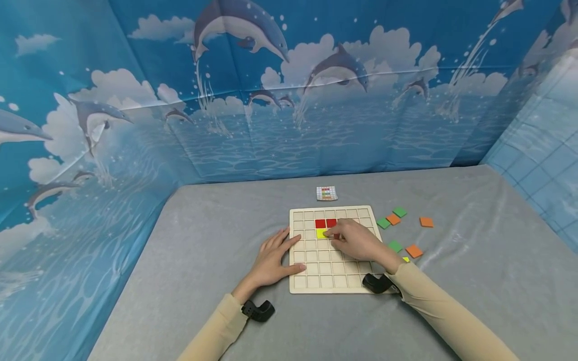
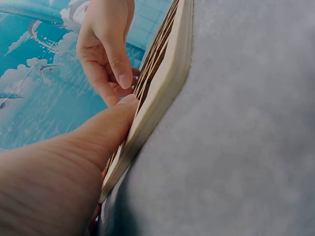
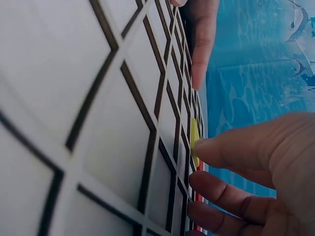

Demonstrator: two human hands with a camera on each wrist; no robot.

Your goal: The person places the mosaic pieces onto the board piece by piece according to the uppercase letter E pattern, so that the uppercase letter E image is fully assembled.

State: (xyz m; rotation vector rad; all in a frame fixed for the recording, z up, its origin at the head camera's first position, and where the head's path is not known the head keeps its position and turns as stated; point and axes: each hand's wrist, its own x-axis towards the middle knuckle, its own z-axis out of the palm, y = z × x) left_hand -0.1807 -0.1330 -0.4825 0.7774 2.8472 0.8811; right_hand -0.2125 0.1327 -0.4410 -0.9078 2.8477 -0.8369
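A cream grid board lies on the table, with two red tiles side by side in it. Just below them in the head view is a yellow tile. My right hand reaches over the board, its index fingertip on the yellow tile; in the right wrist view the thumb overlaps that tile. My left hand rests at the board's left edge, fingers spread, with thumb and index fingertips on the rim. Up close, the left thumb lies along the board's side.
Right of the board lie loose green tiles, orange tiles and a yellow tile partly behind my right wrist. A small card with a coloured grid pattern sits beyond the board. A blue dolphin curtain hangs behind the grey-covered table.
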